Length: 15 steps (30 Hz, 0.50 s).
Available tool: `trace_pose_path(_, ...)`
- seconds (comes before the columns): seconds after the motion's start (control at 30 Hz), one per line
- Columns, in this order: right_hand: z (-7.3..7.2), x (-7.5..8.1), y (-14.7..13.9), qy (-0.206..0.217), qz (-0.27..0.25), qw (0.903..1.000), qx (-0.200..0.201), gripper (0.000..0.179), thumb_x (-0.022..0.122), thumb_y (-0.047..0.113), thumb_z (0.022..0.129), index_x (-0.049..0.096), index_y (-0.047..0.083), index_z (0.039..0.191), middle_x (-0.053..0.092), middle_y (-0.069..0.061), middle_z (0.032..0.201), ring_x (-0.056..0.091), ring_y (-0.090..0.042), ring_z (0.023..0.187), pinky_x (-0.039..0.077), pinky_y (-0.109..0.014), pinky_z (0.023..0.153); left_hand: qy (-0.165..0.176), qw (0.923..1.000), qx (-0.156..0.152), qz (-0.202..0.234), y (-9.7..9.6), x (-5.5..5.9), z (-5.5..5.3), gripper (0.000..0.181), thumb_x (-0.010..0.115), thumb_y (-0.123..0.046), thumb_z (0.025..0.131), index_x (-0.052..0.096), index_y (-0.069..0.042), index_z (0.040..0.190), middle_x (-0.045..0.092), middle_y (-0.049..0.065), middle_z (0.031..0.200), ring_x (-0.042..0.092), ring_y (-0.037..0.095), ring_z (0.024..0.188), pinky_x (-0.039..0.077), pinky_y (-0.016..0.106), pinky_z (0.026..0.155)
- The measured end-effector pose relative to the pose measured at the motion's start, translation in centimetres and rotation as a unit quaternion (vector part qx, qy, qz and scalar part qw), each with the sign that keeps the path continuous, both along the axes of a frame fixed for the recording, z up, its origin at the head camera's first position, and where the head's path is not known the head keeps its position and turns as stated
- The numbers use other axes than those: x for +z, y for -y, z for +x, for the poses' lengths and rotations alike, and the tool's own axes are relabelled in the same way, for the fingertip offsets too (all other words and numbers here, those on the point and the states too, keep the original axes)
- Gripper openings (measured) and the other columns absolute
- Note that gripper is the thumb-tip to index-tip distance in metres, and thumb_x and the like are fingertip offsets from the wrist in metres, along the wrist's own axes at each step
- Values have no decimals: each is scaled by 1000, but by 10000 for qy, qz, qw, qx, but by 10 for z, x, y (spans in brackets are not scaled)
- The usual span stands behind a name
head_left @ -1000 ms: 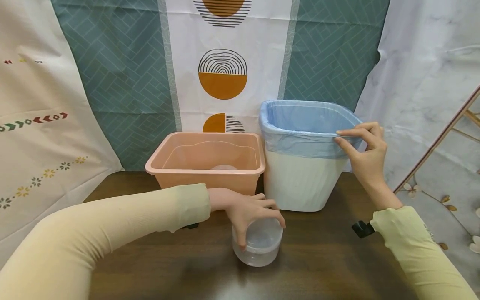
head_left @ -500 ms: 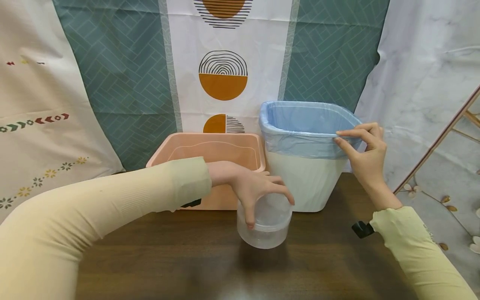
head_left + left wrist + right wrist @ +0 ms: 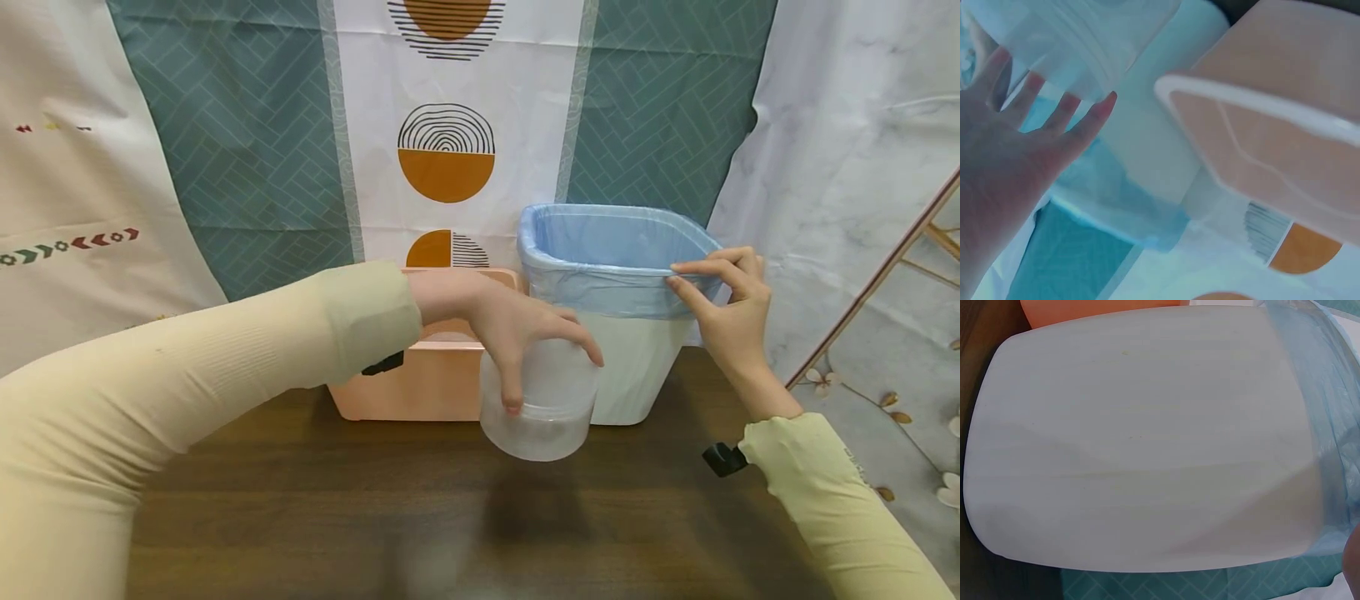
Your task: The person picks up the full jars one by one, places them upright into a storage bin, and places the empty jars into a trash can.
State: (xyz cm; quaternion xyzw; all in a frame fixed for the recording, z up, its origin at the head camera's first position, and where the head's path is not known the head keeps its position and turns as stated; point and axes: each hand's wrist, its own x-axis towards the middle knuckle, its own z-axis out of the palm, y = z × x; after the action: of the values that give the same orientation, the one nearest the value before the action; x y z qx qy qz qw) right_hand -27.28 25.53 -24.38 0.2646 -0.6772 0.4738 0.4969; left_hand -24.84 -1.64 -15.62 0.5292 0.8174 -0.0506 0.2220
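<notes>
My left hand [image 3: 517, 329] grips a round, clear plastic container [image 3: 542, 425] from above, fingers and thumb spread around its sides. The container hangs above the table, its shadow below it, in front of the trash can. In the left wrist view the fingertips lie along the clear container [image 3: 1085, 44]. With thumb and fingers, my right hand [image 3: 731, 304] pinches the rim of the blue trash bag [image 3: 615, 292] lining the white trash can [image 3: 633, 367]. Most of the right wrist view is the can's side [image 3: 1141, 437], with the bag [image 3: 1329, 425] folded over its rim.
Left of the trash can stands a pink plastic tub [image 3: 412, 387], partly hidden behind my left arm; its rim [image 3: 1260, 106] shows in the left wrist view. Both stand on a dark wooden table [image 3: 300, 500]. Patterned cloths [image 3: 262, 150] hang behind and at the sides.
My left hand has lifted the clear container off the table and carried it up, slightly right, toward the trash can. My right hand keeps its hold on the bag's rim.
</notes>
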Motion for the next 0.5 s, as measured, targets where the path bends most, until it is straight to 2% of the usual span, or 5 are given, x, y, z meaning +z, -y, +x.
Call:
trace_pose_path(0.13, -1, 0, -1, -26, 27, 10000, -42, 15, 73, -13, 77, 71, -14, 91, 52, 23, 93, 41, 1, 96, 27, -18, 89, -249, 9996, -100, -39, -4, 19, 2, 93, 83, -38, 74, 32, -33, 151, 33, -4, 149, 32, 10, 136, 36, 33, 109)
trace_pose_path(0.3, -2, -1, -2, 36, -22, 10000, -80, 15, 73, -13, 76, 71, -14, 91, 51, 23, 93, 41, 1, 95, 27, -18, 88, -358, 9993, 116, -16, -6, 38, 4, 92, 82, -37, 74, 32, -36, 151, 32, -6, 151, 31, 10, 137, 37, 32, 109)
trace_pose_path(0.5, -1, -1, -1, 75, -25, 10000, -57, 15, 73, -13, 77, 71, -13, 92, 51, 23, 93, 41, 1, 95, 28, -18, 88, -452, 9979, 434, -152, -6, 62, 6, 92, 80, -39, 76, 29, -40, 153, 24, -8, 159, 26, 13, 144, 32, 36, 115)
